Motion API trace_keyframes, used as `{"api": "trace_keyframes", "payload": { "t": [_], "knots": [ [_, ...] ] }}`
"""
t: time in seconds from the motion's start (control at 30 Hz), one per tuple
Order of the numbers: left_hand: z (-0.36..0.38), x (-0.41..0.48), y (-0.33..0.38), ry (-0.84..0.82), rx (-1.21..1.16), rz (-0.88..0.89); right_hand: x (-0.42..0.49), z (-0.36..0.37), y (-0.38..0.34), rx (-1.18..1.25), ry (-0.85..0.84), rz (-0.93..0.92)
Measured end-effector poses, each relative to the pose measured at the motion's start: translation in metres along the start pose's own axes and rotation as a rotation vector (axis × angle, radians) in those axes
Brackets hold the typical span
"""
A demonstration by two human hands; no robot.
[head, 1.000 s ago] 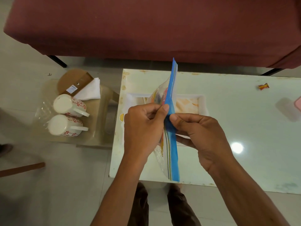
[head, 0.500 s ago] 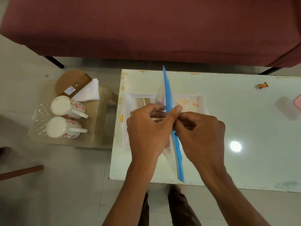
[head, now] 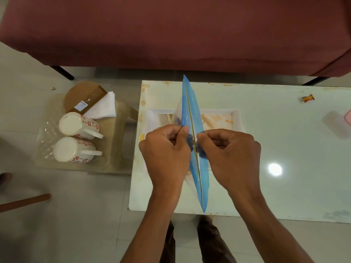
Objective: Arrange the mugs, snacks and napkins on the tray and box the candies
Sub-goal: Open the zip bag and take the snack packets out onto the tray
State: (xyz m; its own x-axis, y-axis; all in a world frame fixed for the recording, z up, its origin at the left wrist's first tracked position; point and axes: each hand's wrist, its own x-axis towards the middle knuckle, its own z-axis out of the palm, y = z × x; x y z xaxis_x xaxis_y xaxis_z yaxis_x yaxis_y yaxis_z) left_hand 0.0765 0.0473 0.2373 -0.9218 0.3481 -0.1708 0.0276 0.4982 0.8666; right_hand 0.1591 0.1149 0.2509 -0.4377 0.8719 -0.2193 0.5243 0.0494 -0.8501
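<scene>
pinching a glossy blue-edged plastic zip bag (head: pixel 195 149), both hands (head: pixel 199 154) grip its lips.

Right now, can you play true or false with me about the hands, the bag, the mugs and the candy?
1. Both hands pinch the zip bag at its blue top strip. True: the left hand and the right hand each hold one side.
2. The two mugs stand on the tray. False: they lie on their sides on the small stool left of the table.
3. A wrapped candy lies alone on the white table, far to the right. True.
4. The napkins are in the tray. False: they sit on the stool beside the mugs.
5. The bag lies flat on the table. False: it is held up over the tray.
</scene>
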Motion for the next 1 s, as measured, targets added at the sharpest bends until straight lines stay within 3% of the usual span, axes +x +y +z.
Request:
{"api": "trace_keyframes", "payload": {
  "t": [0.3,0.63,1.0],
  "knots": [
    [0.01,-0.006,0.008,0.104,0.144,0.132,-0.003,0.013,-0.001,-0.186,0.129,-0.195],
    [0.005,-0.008,0.003,0.104,0.162,0.189,-0.003,0.014,0.002,-0.207,0.168,-0.23],
    [-0.001,-0.005,0.005,0.102,0.245,0.291,-0.004,0.018,-0.002,-0.416,0.221,-0.364]
  ]
}}
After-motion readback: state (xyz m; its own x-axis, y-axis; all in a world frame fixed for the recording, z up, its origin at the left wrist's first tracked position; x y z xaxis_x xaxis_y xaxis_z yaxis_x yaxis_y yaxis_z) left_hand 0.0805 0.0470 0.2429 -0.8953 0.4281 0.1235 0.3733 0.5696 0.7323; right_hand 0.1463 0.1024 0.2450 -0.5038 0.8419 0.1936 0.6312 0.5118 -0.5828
